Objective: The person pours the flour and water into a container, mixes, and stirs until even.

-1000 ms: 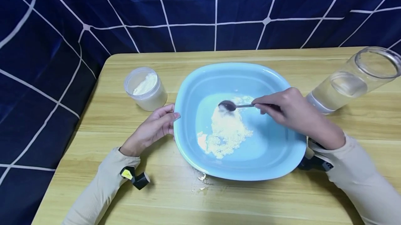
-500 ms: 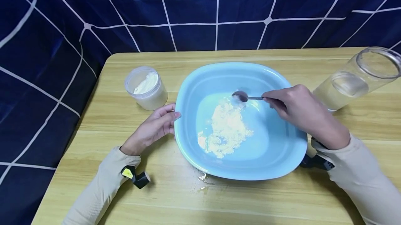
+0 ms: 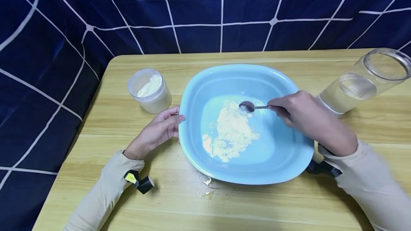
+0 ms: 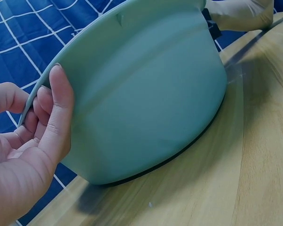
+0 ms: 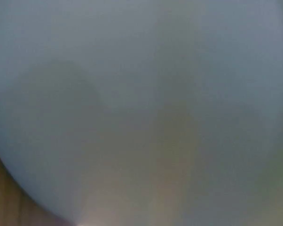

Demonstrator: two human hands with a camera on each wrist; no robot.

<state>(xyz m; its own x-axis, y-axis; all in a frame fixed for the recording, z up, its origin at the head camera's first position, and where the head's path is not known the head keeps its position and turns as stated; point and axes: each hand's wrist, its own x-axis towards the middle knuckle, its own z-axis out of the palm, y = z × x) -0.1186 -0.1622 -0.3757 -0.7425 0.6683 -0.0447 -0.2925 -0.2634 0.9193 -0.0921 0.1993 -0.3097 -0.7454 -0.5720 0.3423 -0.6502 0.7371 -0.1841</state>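
A light blue basin (image 3: 199,166) holds a patch of white powder (image 3: 234,131), wet-looking at its lower left. My right hand (image 3: 302,113) pinches the handle of a metal spoon (image 3: 247,106) inside the basin, its bowl at the powder's upper right edge. With my left hand (image 3: 158,129) I grip the basin's left rim. In the left wrist view, fingers (image 4: 61,103) lie along the outside wall (image 4: 151,103), others curl at the rim. The right wrist view is a blur of pale blue-grey, hiding the spoon and hand.
Left of the basin stands an open clear jar (image 3: 152,93) part full of white powder. A tall glass container (image 3: 356,84) with clear liquid stands at the right, close behind my right forearm. Spilled drops (image 3: 208,182) wet the wooden table (image 3: 167,202) before the basin.
The spoon has moved right and up off the powder's top, then slightly back down toward its edge. My left hand keeps its place on the basin.
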